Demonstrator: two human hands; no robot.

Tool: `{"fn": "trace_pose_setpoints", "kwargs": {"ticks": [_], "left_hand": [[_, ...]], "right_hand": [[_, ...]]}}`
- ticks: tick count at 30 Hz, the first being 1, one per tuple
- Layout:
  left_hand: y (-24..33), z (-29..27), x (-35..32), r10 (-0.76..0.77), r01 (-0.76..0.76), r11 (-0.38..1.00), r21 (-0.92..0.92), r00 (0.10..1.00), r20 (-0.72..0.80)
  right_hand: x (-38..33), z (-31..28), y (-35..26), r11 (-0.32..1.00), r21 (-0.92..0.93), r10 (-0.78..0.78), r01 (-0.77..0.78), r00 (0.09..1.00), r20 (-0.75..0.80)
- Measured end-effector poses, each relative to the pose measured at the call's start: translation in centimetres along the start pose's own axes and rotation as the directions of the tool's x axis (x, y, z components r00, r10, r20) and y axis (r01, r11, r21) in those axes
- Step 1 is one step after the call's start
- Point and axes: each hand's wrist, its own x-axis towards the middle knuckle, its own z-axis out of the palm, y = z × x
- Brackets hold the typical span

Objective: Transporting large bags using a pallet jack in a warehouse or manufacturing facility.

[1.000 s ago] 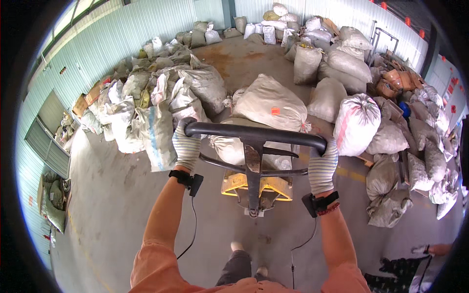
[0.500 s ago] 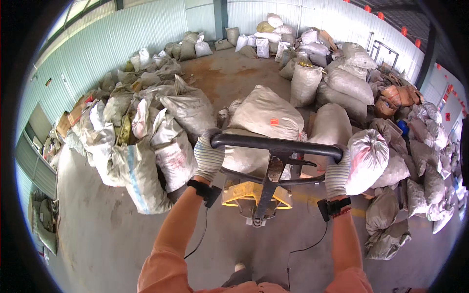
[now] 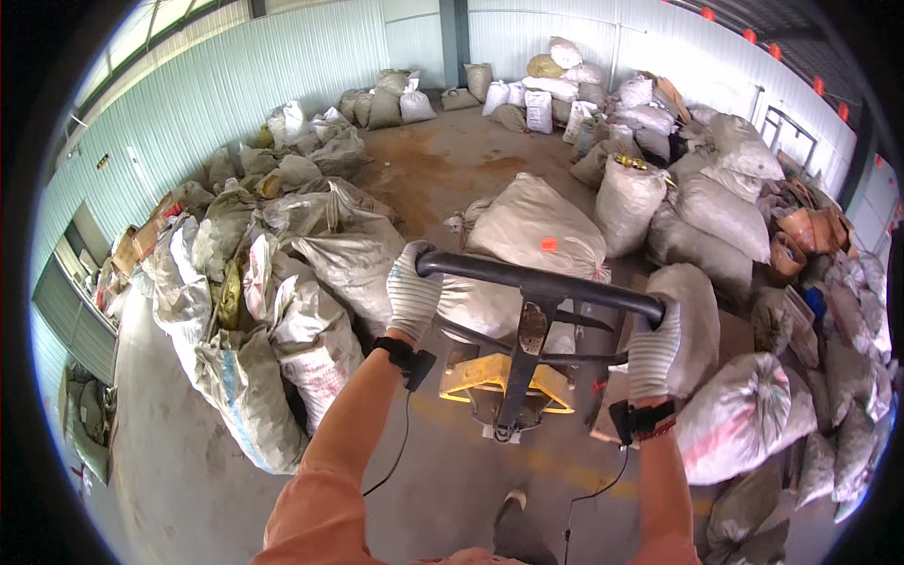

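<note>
Both hands wear white striped gloves and grip the black handle (image 3: 541, 281) of a pallet jack. My left hand (image 3: 414, 290) is closed round the handle's left end. Round the right end, slightly lower, my right hand (image 3: 653, 348) is closed as well; its fingers are partly hidden. Below the handle shows the jack's yellow body (image 3: 480, 375). Just beyond it rests a bulging pale sack (image 3: 532, 218) with an orange label, above another sack partly covered by the handle. A long pale sack (image 3: 686, 315) lies beside my right hand.
Filled sacks (image 3: 315, 334) are heaped on the left, close to my left arm. On the right, a tied white sack with a pink patch (image 3: 739, 419) lies near my right forearm, before a larger heap with cardboard (image 3: 810, 226). More sacks (image 3: 539, 111) stand along the far wall.
The side heaps have come nearer and lower in view, the pink-patched sack most of all. The handle now slopes more to the right. Both hands keep their grip.
</note>
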Motion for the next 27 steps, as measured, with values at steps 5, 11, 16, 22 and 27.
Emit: {"fn": "trace_pose_setpoints", "kwargs": {"ticks": [5, 11, 16, 22, 27], "left_hand": [[-5.3, 10.6, 9.1, -0.076, 0.076, 0.997, -0.01, 0.997, 0.016], [-10.2, 24.7, 19.3, -0.083, 0.083, 0.996, 0.016, 0.997, -0.008], [-13.3, 35.8, 27.8, 0.057, -0.053, 0.996, 0.07, 0.997, -0.055], [-20.4, 48.8, 39.7, 0.038, -0.037, 0.999, 0.04, 0.999, -0.027], [-26.9, 61.0, 52.3, -0.13, 0.131, 0.991, -0.027, 0.99, 0.054]], "right_hand": [[8.7, 8.1, 6.6, 0.993, -0.116, 0.01, -0.006, 0.999, 0.033], [22.3, 17.9, 17.4, 0.999, 0.007, 0.043, -0.043, 0.998, 0.035], [34.4, 26.1, 26.4, 0.974, 0.069, 0.21, -0.216, 0.975, 0.077], [46.5, 38.3, 33.5, 0.967, 0.053, 0.246, -0.249, 0.967, 0.06], [53.9, 47.7, 38.5, 0.99, 0.012, 0.14, -0.14, 0.99, -0.022]]}}
